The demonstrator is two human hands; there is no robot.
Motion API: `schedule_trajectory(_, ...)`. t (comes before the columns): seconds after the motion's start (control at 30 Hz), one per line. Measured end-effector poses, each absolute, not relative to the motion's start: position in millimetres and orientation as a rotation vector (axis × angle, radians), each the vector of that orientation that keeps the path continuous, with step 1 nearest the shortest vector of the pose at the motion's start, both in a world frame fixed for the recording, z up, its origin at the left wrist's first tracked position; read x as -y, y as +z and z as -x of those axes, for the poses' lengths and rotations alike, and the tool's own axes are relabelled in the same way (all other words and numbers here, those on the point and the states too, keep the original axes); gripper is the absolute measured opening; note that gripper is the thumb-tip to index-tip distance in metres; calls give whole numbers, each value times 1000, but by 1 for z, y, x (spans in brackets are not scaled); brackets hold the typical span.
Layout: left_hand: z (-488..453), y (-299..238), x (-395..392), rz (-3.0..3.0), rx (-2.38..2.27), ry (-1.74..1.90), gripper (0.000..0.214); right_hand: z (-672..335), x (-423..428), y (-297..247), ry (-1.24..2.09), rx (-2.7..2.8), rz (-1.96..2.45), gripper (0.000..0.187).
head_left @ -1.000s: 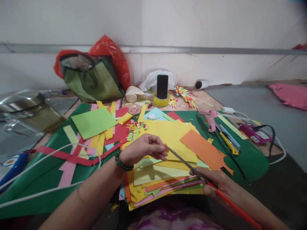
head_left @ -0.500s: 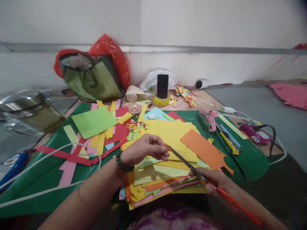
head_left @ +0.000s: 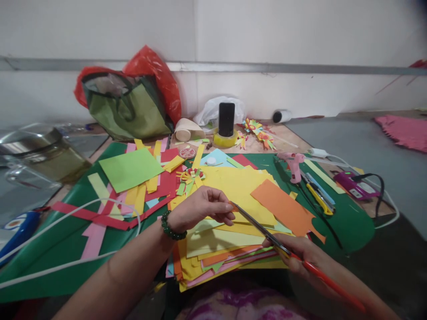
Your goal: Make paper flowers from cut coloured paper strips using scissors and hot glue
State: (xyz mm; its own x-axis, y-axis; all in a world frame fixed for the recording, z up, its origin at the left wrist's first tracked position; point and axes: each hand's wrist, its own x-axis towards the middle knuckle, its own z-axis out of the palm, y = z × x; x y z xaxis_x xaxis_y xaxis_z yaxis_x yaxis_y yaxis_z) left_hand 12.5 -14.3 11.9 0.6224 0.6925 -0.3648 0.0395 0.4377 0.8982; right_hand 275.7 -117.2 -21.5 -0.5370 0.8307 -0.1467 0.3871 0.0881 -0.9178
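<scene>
Thumb and fingertips of my left hand (head_left: 211, 205) pinch a small piece of orange paper (head_left: 234, 206), mostly hidden by the fingers. My right hand (head_left: 305, 253) is closed around a pair of red-handled scissors (head_left: 255, 224). Their blades point up and left, with the tips right at the orange piece; the blades look nearly closed. Below both hands lies a stack of coloured paper (head_left: 223, 242). A larger orange sheet (head_left: 283, 206) with a notched end rests on the stack's right side. Beyond my left hand sits a layered paper flower (head_left: 191, 176).
A pink glue gun (head_left: 293, 166) and yellow utility knife (head_left: 318, 199) lie on the green mat (head_left: 356, 229) at right. Paper strips (head_left: 90, 215) and a green sheet (head_left: 130, 169) cover the left. A white cable (head_left: 60, 266) crosses there. A phone (head_left: 227, 119) stands behind, near a lidded jar (head_left: 43, 151).
Both hands keep almost the same position. The scissors' red handle has shifted very slightly to the right, with the tips still at the orange piece.
</scene>
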Motion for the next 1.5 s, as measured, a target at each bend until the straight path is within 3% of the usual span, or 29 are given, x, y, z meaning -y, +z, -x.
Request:
schedule_trajectory(0.3, -12, 12, 14, -1053, -836, 446, 38, -270, 115, -18, 1488, 1916, 1187, 73)
schedule_trajectory(0.7, -15, 9, 16, -1000, -826, 501, 38, -270, 124, -31, 1303, 1865, 1387, 70)
schedule_trajectory(1.17, -14, 11, 17, -1002, -806, 525, 38, -260, 134, -63, 1583, 1599, 1247, 67)
schedule_trajectory(1.5, -14, 11, 16, -1012, -787, 542, 37, -241, 142, -43, 1744, 1352, 1295, 68)
